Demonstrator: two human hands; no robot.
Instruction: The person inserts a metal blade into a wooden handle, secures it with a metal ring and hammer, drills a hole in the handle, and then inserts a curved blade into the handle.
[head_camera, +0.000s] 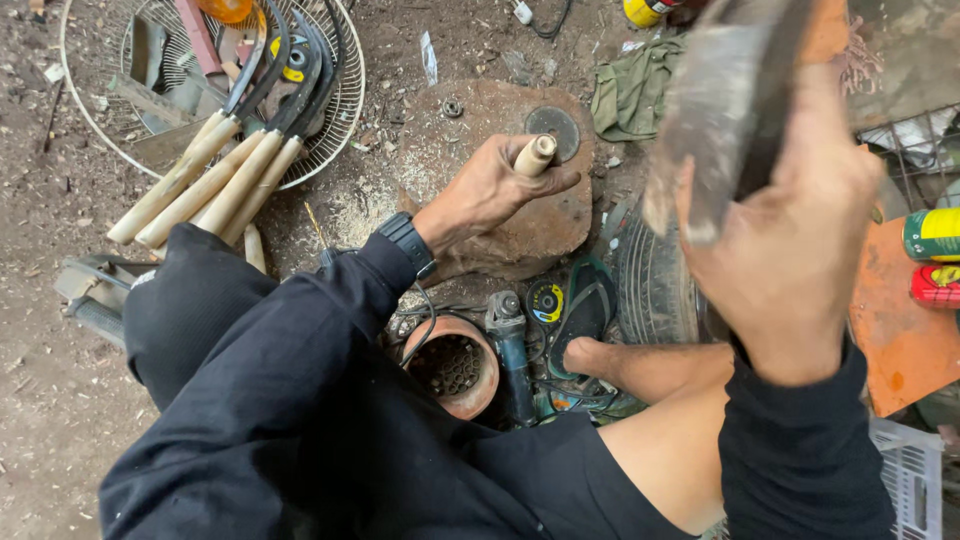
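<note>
- Left hand (490, 190) is clenched around a pale wooden handle (534, 155), standing it upright on a worn wooden block (540, 225) at the scene's centre.
- Right hand (785, 250), nearer and to the right, grips a blurred, raised metal blade (705, 120).
- Finished sickles (225, 170) lie far left on a wire fan guard (340, 110).

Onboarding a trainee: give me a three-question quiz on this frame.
1. Which hand grips the wooden handle upright on the stump?
2. True or false: the right hand holds a raised blade.
3. Where do the finished sickles lie? A) on the fan grille B) in the clay pot C) on the orange board

Key: 1 left; 2 true; 3 A.
</note>
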